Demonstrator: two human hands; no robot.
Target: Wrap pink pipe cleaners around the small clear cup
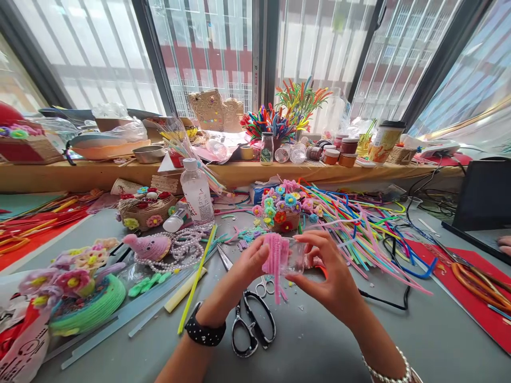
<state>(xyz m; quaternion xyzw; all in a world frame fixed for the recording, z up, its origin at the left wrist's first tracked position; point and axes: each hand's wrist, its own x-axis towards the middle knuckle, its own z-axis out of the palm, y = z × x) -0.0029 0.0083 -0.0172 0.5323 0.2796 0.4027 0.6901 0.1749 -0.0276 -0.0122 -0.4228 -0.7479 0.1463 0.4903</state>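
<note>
Clear jar [294, 259], wrapped at one end in pink fuzzy strips [272, 255]: how does it sit against the fingers?

On its side, between the two hands. The left hand [252, 261] has its fingers pressed onto the strips at the wrapped end. The right hand [325, 268] spans the bare end, fingers above and thumb below, clamped on the clear wall.

Anything loose there?

One pink strand [277, 287] hangs past the jar's lower edge. I cannot tell whether its tip touches the worktop [319, 340].

What crowds the hands?

Small scissors [266, 288] show just below the strips. Black-handled scissors [256, 331] lie nearer the wearer, loops toward the body, blades running up under the left forearm. Behind the jar, a flower-covered basket [280, 205] stands near the fingers. Beyond the right hand, a tangle of fuzzy stems [355, 229] spreads sideways, and a black cable [385, 305] bends beside the forearm.

And the left side?

A yellow strip [197, 279] slants near the wrist, with a plastic bottle [196, 194] farther back.

Where is the room?

Toward the wearer: grey surface with tiny scraps, between the black-handled scissors and the right forearm. At the back, the ledge [239, 173] bounds the worktop.
</note>
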